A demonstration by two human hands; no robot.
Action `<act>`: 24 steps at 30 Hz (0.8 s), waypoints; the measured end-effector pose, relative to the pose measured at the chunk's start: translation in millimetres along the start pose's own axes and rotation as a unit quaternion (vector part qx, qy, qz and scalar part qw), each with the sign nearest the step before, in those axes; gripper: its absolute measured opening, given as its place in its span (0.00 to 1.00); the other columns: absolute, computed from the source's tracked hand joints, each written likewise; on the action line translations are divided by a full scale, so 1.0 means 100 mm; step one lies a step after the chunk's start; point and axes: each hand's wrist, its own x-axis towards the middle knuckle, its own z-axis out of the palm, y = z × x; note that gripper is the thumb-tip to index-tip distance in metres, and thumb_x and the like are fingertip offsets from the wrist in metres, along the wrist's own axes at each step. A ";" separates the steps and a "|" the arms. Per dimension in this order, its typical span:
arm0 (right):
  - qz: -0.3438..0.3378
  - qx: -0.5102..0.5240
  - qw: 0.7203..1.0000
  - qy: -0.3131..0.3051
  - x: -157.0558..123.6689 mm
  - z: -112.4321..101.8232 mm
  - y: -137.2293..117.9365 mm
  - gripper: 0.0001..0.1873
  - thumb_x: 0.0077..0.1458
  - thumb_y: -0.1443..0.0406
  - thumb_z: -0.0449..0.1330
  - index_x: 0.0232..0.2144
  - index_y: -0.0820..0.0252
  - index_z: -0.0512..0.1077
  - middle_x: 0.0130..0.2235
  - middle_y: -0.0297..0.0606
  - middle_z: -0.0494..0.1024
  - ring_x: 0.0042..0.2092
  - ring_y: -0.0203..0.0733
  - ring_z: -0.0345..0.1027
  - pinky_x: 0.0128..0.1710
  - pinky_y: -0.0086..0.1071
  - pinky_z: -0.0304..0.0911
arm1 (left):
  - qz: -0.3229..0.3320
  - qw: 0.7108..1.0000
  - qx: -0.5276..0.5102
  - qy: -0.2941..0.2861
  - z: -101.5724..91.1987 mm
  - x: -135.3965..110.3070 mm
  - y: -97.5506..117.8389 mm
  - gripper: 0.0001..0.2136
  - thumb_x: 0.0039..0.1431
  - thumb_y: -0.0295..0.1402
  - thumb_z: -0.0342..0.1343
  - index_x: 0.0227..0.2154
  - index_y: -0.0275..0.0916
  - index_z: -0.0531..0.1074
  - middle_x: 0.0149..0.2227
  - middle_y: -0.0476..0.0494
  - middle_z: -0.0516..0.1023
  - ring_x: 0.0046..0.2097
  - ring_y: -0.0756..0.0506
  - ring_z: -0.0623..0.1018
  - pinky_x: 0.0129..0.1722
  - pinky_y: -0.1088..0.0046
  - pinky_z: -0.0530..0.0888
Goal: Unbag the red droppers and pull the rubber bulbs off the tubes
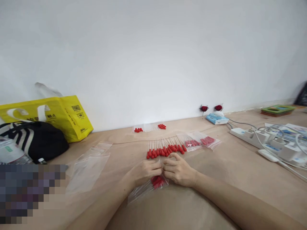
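Observation:
Close in front of me lies a clear zip bag point(141, 191) with red pieces point(157, 181) inside. My left hand point(146, 172) pinches its upper edge with the fingers closed. My right hand point(178, 169) closes its fingers at the same edge, right beside the left hand; the fingertips are partly hidden. Just beyond my hands is a row of thin pale sticks with red bulb-shaped tips point(165, 150), tips toward me. Right of the row lie clear bags holding red pieces point(207, 140).
Flat clear zip bags point(88, 169) lie at left, near a black bag point(48, 140) and a yellow bag point(76, 118). Small red piles point(161, 126) sit by the wall. At right are a tissue pack point(217, 118), a power strip point(254, 137) with cables and green boards point(278, 109).

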 end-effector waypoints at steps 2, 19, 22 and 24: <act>0.000 0.035 0.999 -0.034 -0.01 -0.02 0.03 0.12 0.55 0.72 0.48 0.20 0.60 0.61 0.24 0.29 0.69 0.32 0.32 0.57 0.39 0.34 0.47 | 0.064 0.997 0.040 -0.035 -0.04 -0.02 -0.03 0.16 0.62 0.29 0.36 0.22 0.38 0.64 0.27 0.49 0.71 0.27 0.51 0.69 0.29 0.77 0.66; 0.286 0.395 0.871 -0.059 0.05 -0.08 -0.06 0.08 0.52 0.65 0.54 0.26 0.58 0.73 0.25 0.31 0.73 0.31 0.35 0.62 0.38 0.30 0.54 | -0.268 0.959 -0.086 -0.030 -0.25 -0.65 0.24 0.19 0.57 0.36 0.46 0.52 0.45 0.59 0.53 0.45 0.65 0.54 0.44 0.65 0.52 0.65 0.64; 0.292 0.389 0.873 -0.050 0.04 -0.06 -0.07 0.13 0.48 0.59 0.59 0.38 0.55 0.72 0.29 0.33 0.74 0.33 0.38 0.63 0.38 0.31 0.54 | -0.310 0.945 -0.085 -0.059 -0.26 -0.76 0.29 0.19 0.58 0.36 0.44 0.52 0.44 0.59 0.53 0.45 0.65 0.53 0.44 0.66 0.52 0.64 0.64; 0.307 0.391 0.867 -0.041 0.02 -0.05 -0.07 0.24 0.45 0.56 0.61 0.46 0.54 0.68 0.32 0.35 0.74 0.34 0.39 0.63 0.37 0.31 0.54 | -0.321 0.942 -0.076 -0.066 -0.25 -0.75 0.32 0.18 0.58 0.36 0.44 0.51 0.43 0.61 0.53 0.44 0.66 0.54 0.44 0.66 0.53 0.64 0.63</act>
